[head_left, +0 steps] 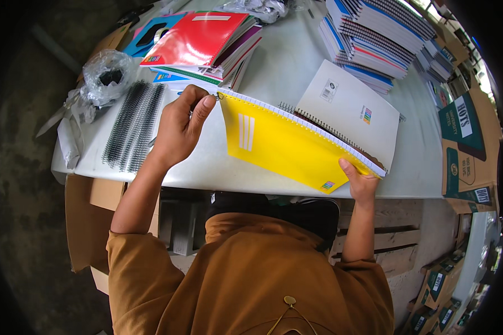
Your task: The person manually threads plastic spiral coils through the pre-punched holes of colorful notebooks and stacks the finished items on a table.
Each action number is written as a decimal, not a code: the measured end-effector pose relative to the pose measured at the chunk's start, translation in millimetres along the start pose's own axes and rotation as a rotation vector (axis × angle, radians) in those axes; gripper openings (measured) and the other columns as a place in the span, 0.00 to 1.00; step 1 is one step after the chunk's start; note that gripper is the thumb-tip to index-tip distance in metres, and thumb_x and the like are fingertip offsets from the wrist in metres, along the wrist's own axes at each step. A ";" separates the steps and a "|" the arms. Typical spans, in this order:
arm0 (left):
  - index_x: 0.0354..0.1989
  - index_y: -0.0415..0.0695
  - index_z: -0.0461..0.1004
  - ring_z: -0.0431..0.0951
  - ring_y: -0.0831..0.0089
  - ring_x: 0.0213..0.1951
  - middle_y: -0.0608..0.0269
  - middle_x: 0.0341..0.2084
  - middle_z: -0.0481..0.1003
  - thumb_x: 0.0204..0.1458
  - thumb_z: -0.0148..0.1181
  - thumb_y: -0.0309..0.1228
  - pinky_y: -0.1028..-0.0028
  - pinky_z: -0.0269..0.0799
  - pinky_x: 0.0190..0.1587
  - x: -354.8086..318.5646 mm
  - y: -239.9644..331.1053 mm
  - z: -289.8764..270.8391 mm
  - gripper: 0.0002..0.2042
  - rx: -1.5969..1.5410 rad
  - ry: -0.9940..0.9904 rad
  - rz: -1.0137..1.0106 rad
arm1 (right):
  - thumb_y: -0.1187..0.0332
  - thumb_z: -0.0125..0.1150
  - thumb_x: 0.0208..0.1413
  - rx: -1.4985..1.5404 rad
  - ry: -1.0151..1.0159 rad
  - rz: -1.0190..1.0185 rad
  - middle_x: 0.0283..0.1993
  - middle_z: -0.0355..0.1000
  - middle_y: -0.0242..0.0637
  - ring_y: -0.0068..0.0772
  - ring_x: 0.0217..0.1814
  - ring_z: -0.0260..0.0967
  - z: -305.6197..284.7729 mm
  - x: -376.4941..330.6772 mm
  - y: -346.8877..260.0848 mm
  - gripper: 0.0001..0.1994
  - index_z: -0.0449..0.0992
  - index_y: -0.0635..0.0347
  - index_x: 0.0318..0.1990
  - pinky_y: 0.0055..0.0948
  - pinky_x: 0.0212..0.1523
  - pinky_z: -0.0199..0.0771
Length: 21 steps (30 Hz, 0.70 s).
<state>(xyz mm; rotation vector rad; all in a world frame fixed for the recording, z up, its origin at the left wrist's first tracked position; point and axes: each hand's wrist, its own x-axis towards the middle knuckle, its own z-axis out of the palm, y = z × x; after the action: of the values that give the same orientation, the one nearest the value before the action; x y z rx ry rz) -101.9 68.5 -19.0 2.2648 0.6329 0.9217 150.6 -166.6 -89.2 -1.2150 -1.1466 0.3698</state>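
A pale tabletop (pixel 296 61) is seen strewn with notebook stacks, and a yellow spiral notebook (pixel 288 146) is held above its near edge between both hands. The notebook's upper left corner, at the wire end, is pinched by the left hand (pixel 179 129); its lower right corner is gripped by the right hand (pixel 359 183). Black binding coils (pixel 133 126) lie just left of the left hand, and a white notebook (pixel 349 111) lies just beyond the right hand.

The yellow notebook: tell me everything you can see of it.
The yellow notebook has a glossy cover with three white stripes, a small coloured mark at one corner and a white wire spiral along its upper edge. It is held shut and tilted above the table. The left hand pinches the spiral's end; the right hand grips the opposite lower corner.
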 end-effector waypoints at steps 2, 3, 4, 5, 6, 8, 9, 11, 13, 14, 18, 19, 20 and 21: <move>0.31 0.35 0.66 0.61 0.75 0.21 0.59 0.17 0.65 0.58 0.49 0.37 0.76 0.62 0.26 0.2 3.4 0.4 0.14 -0.027 -0.007 -0.031 | 0.79 0.60 0.48 -0.047 -0.015 -0.036 0.44 0.72 0.37 0.27 0.46 0.68 -1.1 1.9 -2.9 0.14 0.72 0.67 0.45 0.26 0.49 0.66; 0.31 0.35 0.66 0.62 0.76 0.21 0.59 0.16 0.65 0.58 0.50 0.36 0.76 0.62 0.26 -0.3 4.0 -0.1 0.14 -0.050 -0.012 -0.065 | 0.79 0.60 0.48 -0.089 -0.033 -0.073 0.42 0.73 0.38 0.27 0.44 0.69 -0.8 3.2 -4.6 0.13 0.74 0.68 0.43 0.26 0.48 0.66; 0.31 0.35 0.66 0.62 0.76 0.21 0.59 0.16 0.65 0.58 0.50 0.36 0.76 0.62 0.26 -0.6 3.2 -0.4 0.14 -0.049 -0.012 -0.066 | 0.79 0.60 0.48 -0.087 -0.034 -0.073 0.42 0.73 0.38 0.27 0.44 0.69 0.9 5.4 -10.3 0.13 0.74 0.68 0.43 0.26 0.48 0.66; 0.31 0.35 0.66 0.62 0.76 0.21 0.59 0.16 0.65 0.57 0.51 0.36 0.76 0.62 0.26 -0.5 1.3 -0.8 0.14 -0.017 -0.010 -0.057 | 0.79 0.61 0.47 -0.170 -0.038 -0.090 0.39 0.74 0.40 0.28 0.41 0.70 4.1 8.4 -18.4 0.11 0.75 0.69 0.41 0.27 0.46 0.68; 0.31 0.34 0.66 0.62 0.77 0.21 0.60 0.16 0.65 0.57 0.51 0.36 0.76 0.61 0.26 0.3 -0.3 -1.3 0.14 0.014 -0.010 -0.045 | 0.78 0.61 0.47 -0.256 -0.039 -0.109 0.36 0.75 0.42 0.28 0.38 0.71 6.8 9.7 -23.3 0.10 0.76 0.70 0.38 0.27 0.44 0.69; 0.31 0.35 0.66 0.60 0.78 0.20 0.62 0.16 0.65 0.57 0.52 0.37 0.78 0.60 0.24 2.6 -4.1 -2.2 0.14 -0.052 0.004 -0.045 | 0.78 0.61 0.46 -0.178 -0.007 -0.108 0.34 0.75 0.43 0.29 0.35 0.72 11.3 9.3 -21.4 0.09 0.77 0.70 0.37 0.27 0.42 0.70; 0.30 0.36 0.66 0.59 0.80 0.20 0.64 0.16 0.65 0.56 0.53 0.37 0.79 0.58 0.23 3.9 -5.5 -2.8 0.14 -0.119 0.017 -0.046 | 0.78 0.61 0.46 -0.100 0.025 -0.106 0.31 0.76 0.45 0.30 0.33 0.73 12.2 9.1 -19.9 0.08 0.77 0.71 0.35 0.27 0.40 0.70; 0.29 0.38 0.67 0.59 0.82 0.19 0.67 0.16 0.67 0.56 0.54 0.37 0.81 0.57 0.22 7.1 -0.6 -9.3 0.13 -0.227 -0.053 -0.172 | 0.79 0.61 0.45 -0.101 0.007 -0.112 0.33 0.76 0.47 0.32 0.33 0.73 11.5 9.1 -18.7 0.09 0.77 0.71 0.36 0.27 0.40 0.71; 0.28 0.40 0.69 0.59 0.83 0.19 0.69 0.17 0.68 0.55 0.55 0.37 0.83 0.55 0.21 14.0 3.0 -18.5 0.12 -0.338 -0.128 -0.296 | 0.79 0.60 0.45 -0.108 -0.007 -0.116 0.34 0.76 0.49 0.33 0.33 0.74 7.4 8.0 -14.7 0.09 0.77 0.71 0.37 0.27 0.39 0.71; 0.29 0.42 0.70 0.60 0.85 0.19 0.71 0.17 0.68 0.54 0.56 0.36 0.84 0.54 0.21 20.3 1.3 -25.7 0.10 -0.424 -0.220 -0.342 | 0.82 0.58 0.45 0.004 -0.065 -0.127 0.37 0.75 0.51 0.38 0.38 0.74 3.6 7.0 -8.9 0.11 0.76 0.71 0.38 0.28 0.43 0.72; 0.29 0.44 0.71 0.64 0.87 0.21 0.72 0.19 0.70 0.51 0.60 0.34 0.86 0.55 0.21 38.1 2.5 -51.3 0.07 -0.501 -0.495 -0.286 | 0.85 0.56 0.45 0.153 -0.216 -0.152 0.40 0.74 0.54 0.45 0.46 0.73 -4.2 14.5 -10.6 0.12 0.75 0.72 0.40 0.30 0.46 0.72; 0.33 0.43 0.73 0.64 0.86 0.22 0.73 0.19 0.70 0.50 0.61 0.33 0.85 0.57 0.23 38.9 1.9 -53.6 0.08 -0.410 -0.531 -0.223 | 0.85 0.56 0.45 0.154 -0.217 -0.152 0.40 0.74 0.54 0.45 0.46 0.73 -4.4 15.8 -12.1 0.12 0.75 0.72 0.40 0.30 0.46 0.72; 0.33 0.43 0.73 0.64 0.86 0.22 0.73 0.19 0.70 0.50 0.61 0.33 0.85 0.57 0.23 36.0 6.3 -52.3 0.08 -0.409 -0.530 -0.223 | 0.82 0.59 0.44 0.129 -0.207 -0.099 0.37 0.75 0.53 0.39 0.39 0.74 -4.6 16.9 -13.6 0.11 0.76 0.71 0.38 0.27 0.41 0.72; 0.37 0.41 0.73 0.62 0.86 0.22 0.71 0.20 0.69 0.49 0.61 0.35 0.85 0.56 0.23 32.5 16.8 -48.7 0.11 -0.388 -0.525 -0.238 | 0.78 0.61 0.43 0.103 -0.193 -0.043 0.35 0.75 0.52 0.32 0.33 0.74 -5.2 18.1 -15.4 0.11 0.77 0.71 0.37 0.24 0.37 0.72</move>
<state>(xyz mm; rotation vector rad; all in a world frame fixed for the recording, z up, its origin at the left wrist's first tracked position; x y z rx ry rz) -113.6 94.0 35.1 1.9117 0.4268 0.2770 157.8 -161.5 -66.5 -1.0805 -1.3013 0.5162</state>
